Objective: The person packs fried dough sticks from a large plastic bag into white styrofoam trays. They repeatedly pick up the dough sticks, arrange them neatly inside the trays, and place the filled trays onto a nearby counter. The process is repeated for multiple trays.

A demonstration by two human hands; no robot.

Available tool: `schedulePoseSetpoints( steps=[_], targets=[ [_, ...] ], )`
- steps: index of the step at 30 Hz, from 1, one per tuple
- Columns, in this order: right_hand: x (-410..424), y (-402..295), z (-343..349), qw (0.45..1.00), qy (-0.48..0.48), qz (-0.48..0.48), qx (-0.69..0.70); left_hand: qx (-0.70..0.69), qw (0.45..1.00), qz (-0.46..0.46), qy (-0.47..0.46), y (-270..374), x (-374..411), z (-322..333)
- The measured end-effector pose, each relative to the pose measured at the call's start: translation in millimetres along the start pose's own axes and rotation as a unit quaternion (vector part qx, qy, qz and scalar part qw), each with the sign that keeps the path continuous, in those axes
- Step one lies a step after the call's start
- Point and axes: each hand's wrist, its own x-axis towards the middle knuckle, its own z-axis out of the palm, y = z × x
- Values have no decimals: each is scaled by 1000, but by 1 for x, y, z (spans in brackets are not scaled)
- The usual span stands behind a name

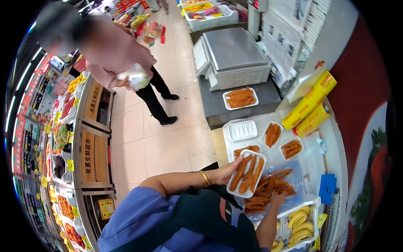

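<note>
My left hand [227, 172] grips the edge of a white foam tray [232, 188]. In that tray lie a few orange-brown strips, apparently dried sweet potato [251, 173], side by side with gaps between them. My right hand [278, 197] reaches into a heap of the same strips [266, 189], which lies on clear plastic in a blue bin [297, 176]. Its fingertips are among the strips, so their grip is hidden. Partly behind the held tray is another filled tray [247, 150] on the white counter.
Filled trays [271, 134] [291, 149] and an empty-looking foam tray [243, 130] stand farther back. Beyond are a weighing scale [234, 50], one more filled tray [241, 98] and yellow film rolls [310, 99]. Bananas [300, 225] sit in a white crate nearby. A person [119, 53] stands in the aisle.
</note>
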Motion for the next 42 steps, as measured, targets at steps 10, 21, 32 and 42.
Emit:
schedulePoseSetpoints(
  steps=[10,21,32,42],
  targets=[
    [-45,-97,-123,834,-92,-142,524,18,999,19,-26,-2,6,22],
    [-108,-173,-154,801,-169,-217,531,33,996,33,-78,-3,9,17],
    [-119,-188,-160,865,-144,-212,431,49,998,25,-27,-10,15,15],
    [-153,-223,-166,907,-62,-307,281,66,998,2,-3,-7,8,19]
  ],
)
